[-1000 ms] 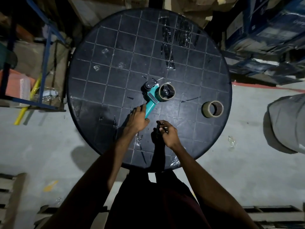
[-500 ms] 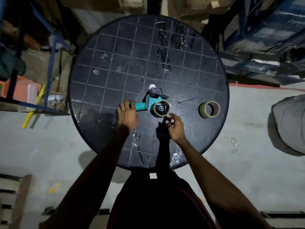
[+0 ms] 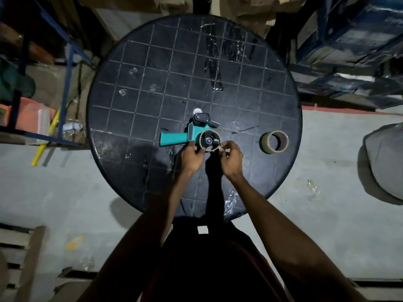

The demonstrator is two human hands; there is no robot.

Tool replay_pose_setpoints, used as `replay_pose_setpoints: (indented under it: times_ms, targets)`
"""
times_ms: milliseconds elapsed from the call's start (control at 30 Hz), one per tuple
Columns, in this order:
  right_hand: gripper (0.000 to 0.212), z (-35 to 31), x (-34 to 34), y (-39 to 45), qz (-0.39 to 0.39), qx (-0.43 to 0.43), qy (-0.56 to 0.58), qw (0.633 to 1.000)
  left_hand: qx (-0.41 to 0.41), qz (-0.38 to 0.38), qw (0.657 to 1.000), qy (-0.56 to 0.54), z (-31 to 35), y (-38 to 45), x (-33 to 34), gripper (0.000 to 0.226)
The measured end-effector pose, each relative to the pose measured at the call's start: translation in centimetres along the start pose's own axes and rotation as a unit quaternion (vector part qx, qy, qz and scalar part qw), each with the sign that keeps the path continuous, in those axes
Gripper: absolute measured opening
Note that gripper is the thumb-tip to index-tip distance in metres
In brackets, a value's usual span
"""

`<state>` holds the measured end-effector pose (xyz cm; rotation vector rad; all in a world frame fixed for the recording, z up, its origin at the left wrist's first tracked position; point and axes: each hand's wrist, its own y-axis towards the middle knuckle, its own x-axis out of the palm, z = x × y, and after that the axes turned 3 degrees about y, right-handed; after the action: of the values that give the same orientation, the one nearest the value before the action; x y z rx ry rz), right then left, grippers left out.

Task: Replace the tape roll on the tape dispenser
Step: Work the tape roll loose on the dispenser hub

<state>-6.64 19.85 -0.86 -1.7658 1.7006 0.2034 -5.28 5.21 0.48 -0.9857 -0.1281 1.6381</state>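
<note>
Both our hands now on the old roll

Our left hand let go of the teal plastic tape dispenser; with our right hand, both pinch its thin, nearly used-up roll on the round black table, ready to pull

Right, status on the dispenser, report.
Both hands, left and right, gripping the nearly spent roll on the teal dispenser. Spare roll waiting right. Nothing blocking.

Nothing legible anywhere. Faint pale lettering on a blue box at two o'clock, too blurred to read.
</note>
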Motion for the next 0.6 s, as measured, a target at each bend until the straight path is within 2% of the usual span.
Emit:
replay_pose_setpoints:
  times_ms: [100, 200, 267, 333, 433, 600]
  targets:
    - [0.037, -0.9, 0.3, 1.8, -0.015, 0.043, -0.007, 0.999, 0.005, -0.01, 1.0, -0.001, 1.6, 0.5, 0.1, 0.037]
    - [0.028, -1.7, 1.2, 3.4, -0.048, 0.066, -0.026, 0.996, 0.016, -0.028, 0.999, 0.035, 2.4, 1.3, 0.4, 0.053]
    - [0.023, -1.6, 1.9, 4.5, -0.05, 0.096, -0.04, 0.993, 0.015, -0.067, 0.995, 0.075, 2.6, 1.9, 0.3, 0.061]
    - [0.017, -1.1, 2.1, 5.7, -0.041, 0.149, -0.027, 0.988, 0.021, -0.094, 0.989, 0.111, 2.8, 2.5, 0.0, 0.064]
    - [0.009, -0.9, 1.7, 6.6, -0.034, 0.209, 0.024, 0.977, 0.037, -0.09, 0.985, 0.14, 3.2, 3.4, -0.2, 0.062]
    - [0.009, -0.9, 1.8, 6.9, -0.07, 0.204, 0.017, 0.976, 0.014, -0.077, 0.982, 0.173, 3.8, 4.2, -0.4, 0.052]
